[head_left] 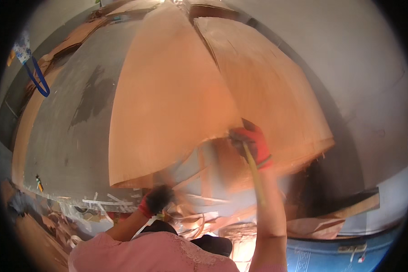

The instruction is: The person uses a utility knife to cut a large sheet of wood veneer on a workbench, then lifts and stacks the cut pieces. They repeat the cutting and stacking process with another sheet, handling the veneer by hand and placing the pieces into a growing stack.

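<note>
A large, thin orange-brown wood veneer sheet (pixel 167 90) lies lengthwise before me, its near right corner lifted and bent. My right hand (pixel 251 144), in a red and black glove, is closed at that lifted corner. A long, thin yellowish stick (pixel 257 181) runs from the same hand down across my forearm; its kind is unclear. My left hand (pixel 157 199), gloved in black with a red cuff, is just below the sheet's near edge. Its fingers are smeared by motion, and I cannot tell whether they touch the sheet.
A stack of veneer sheets (pixel 267 86) stands to the right. On the left is a grey tabletop (pixel 72 149) with a dark stain and a small orange-handled tool (pixel 39 183) near its edge. Veneer scraps (pixel 199 223) lie below. A blue panel (pixel 335 251) fills the lower right.
</note>
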### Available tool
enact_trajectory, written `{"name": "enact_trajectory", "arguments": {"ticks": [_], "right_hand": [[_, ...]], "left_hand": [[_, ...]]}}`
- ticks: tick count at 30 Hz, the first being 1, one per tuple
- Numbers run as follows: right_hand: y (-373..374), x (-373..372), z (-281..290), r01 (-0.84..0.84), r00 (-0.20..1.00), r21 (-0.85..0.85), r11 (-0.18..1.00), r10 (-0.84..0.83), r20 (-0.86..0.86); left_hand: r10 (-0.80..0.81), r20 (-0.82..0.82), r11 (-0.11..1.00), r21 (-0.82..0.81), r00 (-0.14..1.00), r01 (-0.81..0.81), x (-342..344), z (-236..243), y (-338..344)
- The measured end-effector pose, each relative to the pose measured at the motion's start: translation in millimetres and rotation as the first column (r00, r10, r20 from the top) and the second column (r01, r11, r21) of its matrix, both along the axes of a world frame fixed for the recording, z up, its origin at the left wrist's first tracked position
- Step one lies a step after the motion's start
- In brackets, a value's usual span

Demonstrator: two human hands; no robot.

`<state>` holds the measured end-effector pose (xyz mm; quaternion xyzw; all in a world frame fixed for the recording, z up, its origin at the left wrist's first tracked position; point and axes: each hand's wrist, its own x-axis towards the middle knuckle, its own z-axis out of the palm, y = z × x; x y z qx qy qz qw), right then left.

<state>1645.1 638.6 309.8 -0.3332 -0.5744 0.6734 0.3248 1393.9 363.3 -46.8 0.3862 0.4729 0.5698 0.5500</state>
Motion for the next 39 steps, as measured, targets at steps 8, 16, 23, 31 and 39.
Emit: {"name": "enact_trajectory", "arguments": {"ticks": [8, 16, 23, 31, 39], "right_hand": [[103, 221, -19, 0.016, 0.958, -0.283, 0.959, -0.096, -0.272], [219, 460, -53, 0.106, 0.940, -0.247, 0.963, -0.178, -0.292], [286, 579, -75, 0.185, 0.946, -0.173, 0.967, -0.223, -0.234], [373, 712, -58, 0.316, 0.948, 0.054, 0.947, -0.317, 0.022], [456, 782, -5, 0.180, 0.884, 0.381, 0.907, -0.319, 0.342]], "left_hand": [[0.171, 0.985, 0.882, -0.138, 0.034, -0.451, 51, -45, 85], [0.381, 0.902, 0.494, -0.013, 0.202, -0.870, 147, 17, 208], [0.494, 0.737, 0.560, 0.137, 0.462, -0.817, 196, 10, 240], [0.361, 0.825, 0.700, 0.068, 0.435, -0.710, 348, 45, 366], [0.457, 0.708, 0.841, -0.147, 0.538, -0.521, 439, -9, 438]]}}
